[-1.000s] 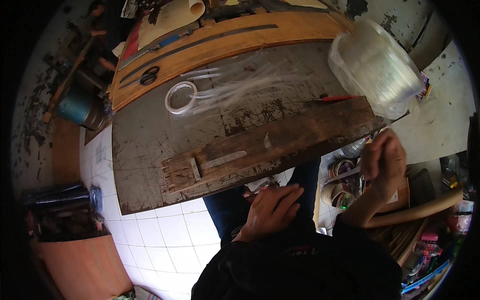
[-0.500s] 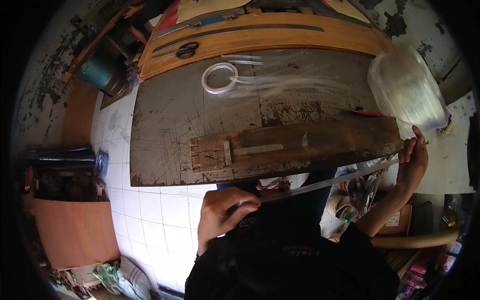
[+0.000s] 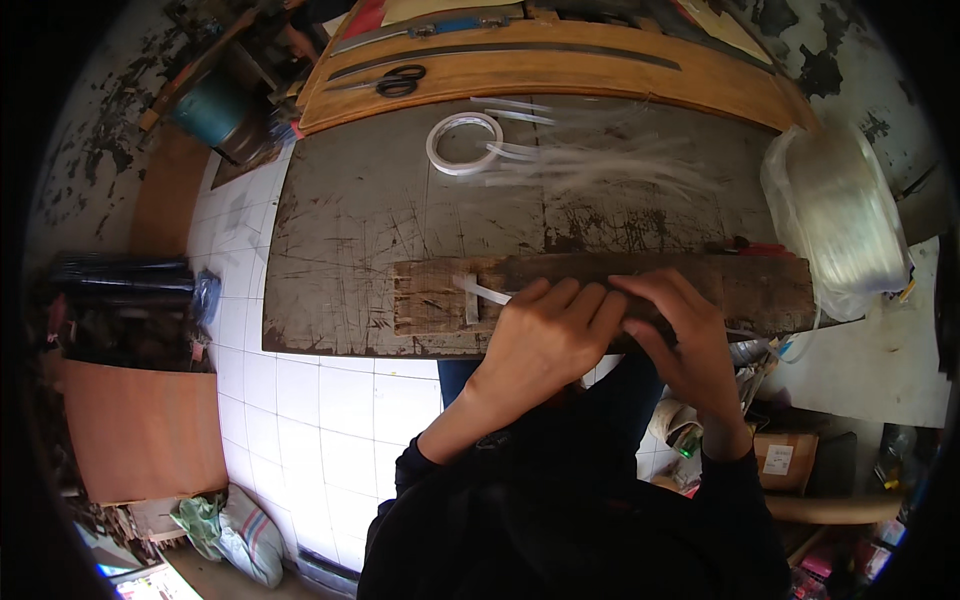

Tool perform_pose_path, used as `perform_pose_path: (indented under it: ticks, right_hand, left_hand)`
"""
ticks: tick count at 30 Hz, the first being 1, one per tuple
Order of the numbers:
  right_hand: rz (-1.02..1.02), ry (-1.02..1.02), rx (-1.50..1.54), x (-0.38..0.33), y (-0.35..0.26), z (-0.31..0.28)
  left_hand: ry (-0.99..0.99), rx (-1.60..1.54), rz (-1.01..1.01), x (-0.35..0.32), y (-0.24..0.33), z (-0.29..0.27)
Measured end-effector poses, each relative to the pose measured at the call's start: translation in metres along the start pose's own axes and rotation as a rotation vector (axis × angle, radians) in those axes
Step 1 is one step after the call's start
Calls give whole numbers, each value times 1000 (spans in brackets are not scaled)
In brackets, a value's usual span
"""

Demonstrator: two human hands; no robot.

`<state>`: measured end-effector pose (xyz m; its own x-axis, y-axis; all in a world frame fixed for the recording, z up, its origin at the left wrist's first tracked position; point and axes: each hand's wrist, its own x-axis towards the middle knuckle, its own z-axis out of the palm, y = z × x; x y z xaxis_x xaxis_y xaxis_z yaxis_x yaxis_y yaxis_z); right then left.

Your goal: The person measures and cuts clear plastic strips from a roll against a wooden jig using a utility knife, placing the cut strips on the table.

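A scratched wooden board (image 3: 755, 285) lies along the near edge of the worktable, with a small light stop piece near its left end. My left hand (image 3: 550, 340) is over the board's middle, its fingers closed on a clear plastic strip (image 3: 490, 292). The strip's left end sticks out past my knuckles, toward the stop piece. Close beside it, my right hand (image 3: 685, 340) curves over the board's near edge, thumb and forefinger apart. More of the strip shows to the right of that hand, hanging past the board. Between the hands the strip is hidden.
A white tape roll (image 3: 464, 143) and several loose clear strips (image 3: 620, 165) lie farther back on the table (image 3: 340, 230). Black-handled scissors (image 3: 400, 81) rest on the wooden ledge behind. A large wrapped coil of clear strip (image 3: 840, 220) stands at the right.
Both hands have come up from in front of the table onto the board and closer together. The strip, earlier stretched between them, now has its left end over the board.
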<state>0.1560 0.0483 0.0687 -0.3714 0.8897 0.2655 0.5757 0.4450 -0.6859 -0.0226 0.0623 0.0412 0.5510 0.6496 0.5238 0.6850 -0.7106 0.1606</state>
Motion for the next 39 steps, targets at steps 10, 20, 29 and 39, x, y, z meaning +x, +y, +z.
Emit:
perform_pose_path:
  ticks: [10, 20, 29, 39]
  right_hand:
    - [99, 24, -26, 9, 17, -5]
    - [112, 31, 46, 12, 25, 4]
    - [173, -158, 93, 24, 9, 13]
    - [215, -124, 366, 34, 12, 9]
  left_hand:
    - [2, 240, -79, -60, 28, 21]
    - [-73, 101, -231, -71, 33, 29]
    - [-50, 63, -260, -81, 32, 29]
    - [101, 71, -427, -86, 32, 25]
